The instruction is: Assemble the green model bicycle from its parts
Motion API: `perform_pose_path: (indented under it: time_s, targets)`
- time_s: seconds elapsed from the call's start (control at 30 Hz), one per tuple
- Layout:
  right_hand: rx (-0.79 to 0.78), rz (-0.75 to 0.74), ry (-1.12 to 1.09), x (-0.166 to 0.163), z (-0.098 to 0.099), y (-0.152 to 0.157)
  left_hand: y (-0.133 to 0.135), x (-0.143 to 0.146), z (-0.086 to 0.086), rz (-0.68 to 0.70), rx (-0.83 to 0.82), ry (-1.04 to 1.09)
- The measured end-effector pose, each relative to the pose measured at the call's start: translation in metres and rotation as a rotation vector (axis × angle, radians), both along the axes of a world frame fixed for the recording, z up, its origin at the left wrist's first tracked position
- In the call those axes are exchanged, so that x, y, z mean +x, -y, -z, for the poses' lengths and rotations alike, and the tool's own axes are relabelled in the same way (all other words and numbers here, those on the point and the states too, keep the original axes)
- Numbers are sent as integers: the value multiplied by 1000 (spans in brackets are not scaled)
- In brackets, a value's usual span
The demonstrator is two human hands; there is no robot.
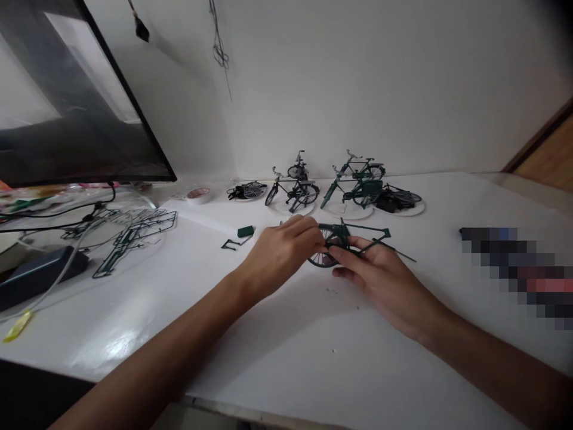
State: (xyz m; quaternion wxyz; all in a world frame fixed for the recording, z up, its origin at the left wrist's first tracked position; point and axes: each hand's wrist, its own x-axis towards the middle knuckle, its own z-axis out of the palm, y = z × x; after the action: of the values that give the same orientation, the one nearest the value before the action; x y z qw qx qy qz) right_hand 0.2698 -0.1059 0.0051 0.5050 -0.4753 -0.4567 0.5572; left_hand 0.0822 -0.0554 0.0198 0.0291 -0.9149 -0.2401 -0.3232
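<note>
Above the white table I hold a dark green model bicycle frame (364, 229) with a spoked wheel (319, 259) at its left end. My right hand (387, 278) is closed round the lower side of the frame, thumb against the wheel's hub area. From the left, my left hand (284, 254) pinches at the wheel's side, its fingertips partly hidden. A small green box piece (245, 231) and a thin bent part (230, 244) lie left of my hands. Behind the frame, a thin dark rod (405, 255) points to the right.
Assembled model bicycles (293, 194) and a green one (353, 185) stand along the wall, some on white discs. Left are parts sprues (134, 236), a black adapter (45, 275), a yellow wrapper (18, 325), a tape roll (197, 195) and a monitor (80, 89). A blurred patch covers the right side.
</note>
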Motion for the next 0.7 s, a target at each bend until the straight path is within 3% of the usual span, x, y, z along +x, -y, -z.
perform_pose_path:
  time_s: [0.17,0.37,0.57,0.7]
  targets:
    - [-91,-133,-169,1,-1,0,-4,2,2,105,-122,202]
    - [-145,-131,-241,4,-1,-3,1,6,0,102,-282,297]
    - [-153,-68,-202,5,-3,-4,5,4,-5,106,-222,165]
    - [-121,-58,-155,9,-4,-7,1,-2,-7,50,-276,285]
